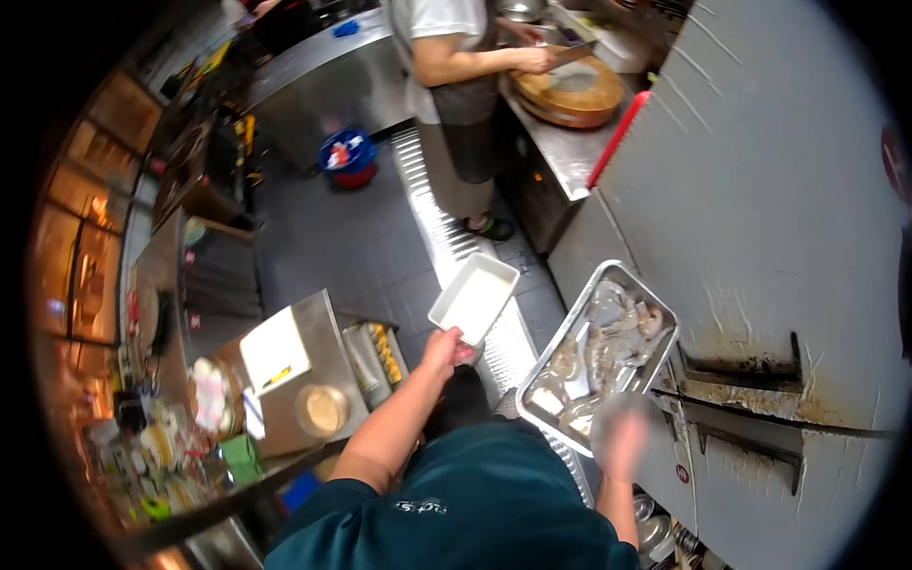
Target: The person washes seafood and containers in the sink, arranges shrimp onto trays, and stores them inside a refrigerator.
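Note:
A white rectangular container (474, 298) is gripped at its near edge by my left hand (448, 350), out in front of my body. To the right, my right hand (624, 439) is at the near right corner of a metal tray (538, 372). Grey, shrimp-like seafood (600, 356) lies in the tray. Something round and blurred, see-through grey, surrounds my right hand; motion smears its fingers, and their grip cannot be made out.
A co-worker (456, 95) stands ahead with a knife at a round chopping board (570, 87). Grey refrigerator doors (760, 237) rise at the right. A blue bucket (347, 152) stands on the floor. At the left, a steel counter (318, 332) holds a notebook (275, 350) and a round tub (323, 409).

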`<state>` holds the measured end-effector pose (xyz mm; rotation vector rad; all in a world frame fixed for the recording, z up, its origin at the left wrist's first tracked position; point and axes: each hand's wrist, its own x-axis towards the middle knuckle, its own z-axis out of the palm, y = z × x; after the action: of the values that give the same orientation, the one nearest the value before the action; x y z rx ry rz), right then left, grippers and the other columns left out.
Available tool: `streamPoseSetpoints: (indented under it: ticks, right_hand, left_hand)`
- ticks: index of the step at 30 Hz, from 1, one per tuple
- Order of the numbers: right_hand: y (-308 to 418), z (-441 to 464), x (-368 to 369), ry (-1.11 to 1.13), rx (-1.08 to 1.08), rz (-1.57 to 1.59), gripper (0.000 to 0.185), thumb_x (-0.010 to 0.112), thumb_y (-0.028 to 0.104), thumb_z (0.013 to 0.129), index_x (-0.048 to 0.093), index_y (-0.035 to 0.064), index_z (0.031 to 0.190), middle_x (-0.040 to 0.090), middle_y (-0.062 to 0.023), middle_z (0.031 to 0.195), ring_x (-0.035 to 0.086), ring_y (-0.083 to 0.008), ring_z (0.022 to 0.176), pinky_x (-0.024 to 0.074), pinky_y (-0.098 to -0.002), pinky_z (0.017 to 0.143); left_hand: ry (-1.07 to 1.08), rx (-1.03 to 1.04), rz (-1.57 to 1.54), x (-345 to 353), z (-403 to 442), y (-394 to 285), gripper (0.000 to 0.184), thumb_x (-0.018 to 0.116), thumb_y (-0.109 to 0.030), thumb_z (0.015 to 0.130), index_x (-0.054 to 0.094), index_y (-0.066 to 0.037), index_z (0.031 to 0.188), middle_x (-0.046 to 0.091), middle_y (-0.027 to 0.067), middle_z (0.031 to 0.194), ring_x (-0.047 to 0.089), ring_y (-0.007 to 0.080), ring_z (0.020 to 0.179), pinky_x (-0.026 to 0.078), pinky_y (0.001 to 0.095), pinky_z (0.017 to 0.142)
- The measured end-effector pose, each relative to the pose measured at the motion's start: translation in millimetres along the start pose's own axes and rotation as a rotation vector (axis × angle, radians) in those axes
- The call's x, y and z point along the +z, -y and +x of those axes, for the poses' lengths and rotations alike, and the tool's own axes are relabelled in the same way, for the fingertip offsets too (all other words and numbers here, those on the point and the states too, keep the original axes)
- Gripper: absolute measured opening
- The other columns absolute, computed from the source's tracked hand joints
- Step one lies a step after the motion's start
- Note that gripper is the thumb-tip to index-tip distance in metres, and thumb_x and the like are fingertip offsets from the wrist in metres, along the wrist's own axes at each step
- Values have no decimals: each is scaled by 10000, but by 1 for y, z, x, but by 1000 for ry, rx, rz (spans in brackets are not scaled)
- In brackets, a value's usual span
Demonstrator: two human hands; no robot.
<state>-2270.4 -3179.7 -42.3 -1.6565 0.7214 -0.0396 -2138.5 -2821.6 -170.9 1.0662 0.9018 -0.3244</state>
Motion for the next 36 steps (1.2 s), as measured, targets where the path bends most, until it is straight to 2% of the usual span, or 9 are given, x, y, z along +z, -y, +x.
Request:
streamPoseSetpoints:
  ticks: [1,5,13,18,21,27,31,33,36]
  right_hand:
    - [5,0,3,-23,26,13,426,516,-25,858,569,-25,1280,659,-77,1133,615,-153,988,474,-282,893]
    - [34,-3,24,-117,126,101,438,513,-34,856,568,-35,1290,666,-77,1144,626,-156,993,480,-287,901]
    - [49,-3,69,-285,159,376,418,522,-31,872,569,-31,1287,669,-73,1144,635,-158,993,488,-291,903]
    - [76,-2,94,-393,194,327,393,524,-20,889,572,-28,1279,662,-80,1150,616,-151,1028,484,-294,911]
    - [75,-3,95,-435,210,330,392,529,-18,901,566,-29,1292,665,-83,1148,614,-145,1019,485,-290,901]
    - [32,12,92,-367,108,578,389,519,-30,925,551,-26,1312,660,-78,1159,608,-137,1009,489,-290,890]
    - [71,16,95,-342,205,224,340,535,30,949,560,-18,1285,661,-57,1106,595,-117,961,486,-290,863]
    - [69,22,96,-295,173,44,319,563,111,975,568,-11,1270,651,-40,1122,575,-109,988,469,-297,886]
    - [20,56,63,-594,76,128,392,561,291,1021,569,7,1291,623,-49,1215,537,-140,1116,418,-336,981]
  left_hand:
    - [49,-12,73,6,24,-9,300,551,-138,928,534,56,1156,614,178,1082,671,291,867,620,348,697]
    - [101,113,108,75,105,-80,367,574,-141,885,519,84,1169,564,182,1123,653,287,807,612,340,671]
    - [290,254,292,249,237,-210,299,564,-177,929,564,20,1154,644,112,892,637,216,636,584,317,552]
    - [349,249,364,325,304,-221,340,626,-259,922,582,6,1131,664,116,967,637,213,713,560,337,563]
    - [246,313,396,337,266,-204,392,650,-403,940,563,-35,1044,634,81,983,626,203,844,561,382,706]
    - [1024,-166,631,242,101,-143,717,626,-511,933,437,-31,1432,525,170,1376,561,255,1147,480,460,943]
    - [1050,-286,684,197,14,-114,587,679,-205,910,457,-27,1423,611,143,1283,562,249,1206,464,427,1003]
    - [1124,-152,720,193,4,-114,567,629,-9,855,464,-18,1397,624,135,1253,603,252,1146,476,375,996]
    - [1035,-142,648,189,-2,-119,549,573,62,800,492,-8,1339,646,117,1174,643,235,1045,515,349,925]
